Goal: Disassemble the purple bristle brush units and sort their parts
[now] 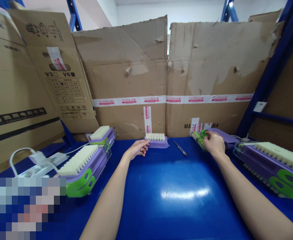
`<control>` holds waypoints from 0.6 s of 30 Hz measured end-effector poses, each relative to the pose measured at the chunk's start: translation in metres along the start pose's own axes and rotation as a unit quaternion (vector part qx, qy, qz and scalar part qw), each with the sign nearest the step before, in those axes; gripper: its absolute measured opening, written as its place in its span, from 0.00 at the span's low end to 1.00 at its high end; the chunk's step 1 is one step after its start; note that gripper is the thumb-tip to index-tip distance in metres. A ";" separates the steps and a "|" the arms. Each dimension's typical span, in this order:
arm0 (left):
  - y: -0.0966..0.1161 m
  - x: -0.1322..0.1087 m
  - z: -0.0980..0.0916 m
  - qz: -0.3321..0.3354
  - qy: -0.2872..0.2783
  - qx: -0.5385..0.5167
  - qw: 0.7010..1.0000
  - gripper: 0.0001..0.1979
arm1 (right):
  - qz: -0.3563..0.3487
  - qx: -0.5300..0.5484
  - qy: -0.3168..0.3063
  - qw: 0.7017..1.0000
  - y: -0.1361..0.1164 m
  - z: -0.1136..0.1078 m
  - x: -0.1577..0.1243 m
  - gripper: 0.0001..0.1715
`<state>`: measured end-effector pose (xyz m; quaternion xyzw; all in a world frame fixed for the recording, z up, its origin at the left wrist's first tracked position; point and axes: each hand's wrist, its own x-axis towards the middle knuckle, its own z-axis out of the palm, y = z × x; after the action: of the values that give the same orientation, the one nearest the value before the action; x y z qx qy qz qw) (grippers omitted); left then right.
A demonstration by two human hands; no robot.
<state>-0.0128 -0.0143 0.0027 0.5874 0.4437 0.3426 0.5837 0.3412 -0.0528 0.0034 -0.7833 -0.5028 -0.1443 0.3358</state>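
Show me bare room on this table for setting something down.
Blue table lies bare between the left hand and right hand, on the near side of the screwdriver. Crowded: left side, with bristled units and power strip; right side, with another bristled unit.

Workshop (blue racking [272, 70], cardboard panels [126, 76]).

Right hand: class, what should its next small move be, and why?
Perhaps lift the green part slightly: the right hand has its fingers at it, while the left hand is at the purple brush in the middle.
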 end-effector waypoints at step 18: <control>-0.015 0.008 -0.001 0.172 0.332 0.370 0.850 0.17 | -0.301 0.013 -0.023 0.953 -0.060 0.014 -0.038 0.23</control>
<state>-0.0125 -0.0073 -0.0131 0.6785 0.5967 0.4223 0.0725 0.2696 -0.0534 -0.0049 -0.5944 -0.7248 -0.2141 0.2748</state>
